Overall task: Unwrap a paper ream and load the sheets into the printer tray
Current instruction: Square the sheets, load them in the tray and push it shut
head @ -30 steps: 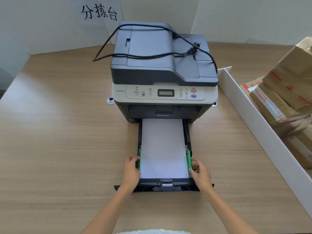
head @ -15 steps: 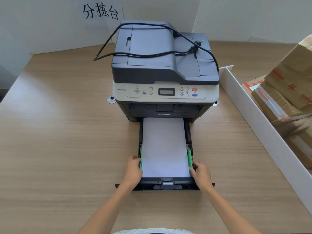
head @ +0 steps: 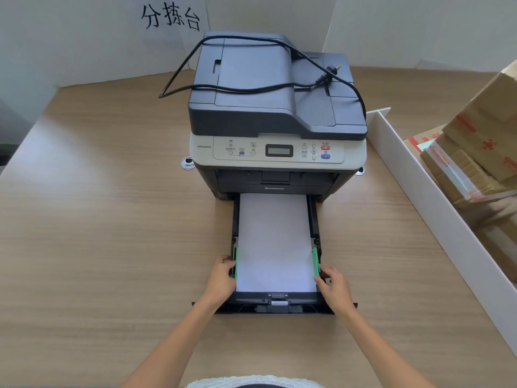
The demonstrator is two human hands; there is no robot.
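Now, status: sheets (head: 275, 242) lie flat in the pulled-out printer tray (head: 275, 306), which sits on the worktop (head: 112, 247) in front of the printer (head: 275, 130).
Left hand: my left hand (head: 222, 277) is curled against the left green guide (head: 236, 261), fingers pressing it at the stack's edge.
Right hand: my right hand (head: 333, 284) does the same at the right green guide (head: 315, 261), fingertips touching it; neither hand lifts anything.
Change: compared with a second ago, almost nothing has moved; both hands stay at the guides and the tray stays out as far as it was.
Meaning: I judge loading done, guides being snugged to the paper; closing the tray is what remains.
Hidden: the far end of the stack runs under the printer body, so its seating there can't be checked.
Unclear: whether the guides fully touch the paper edges; my fingers cover the contact.
Missing: no ream wrapper in view.
Cut off: cardboard boxes (head: 481, 152) beyond the white divider (head: 436, 208) on the right.
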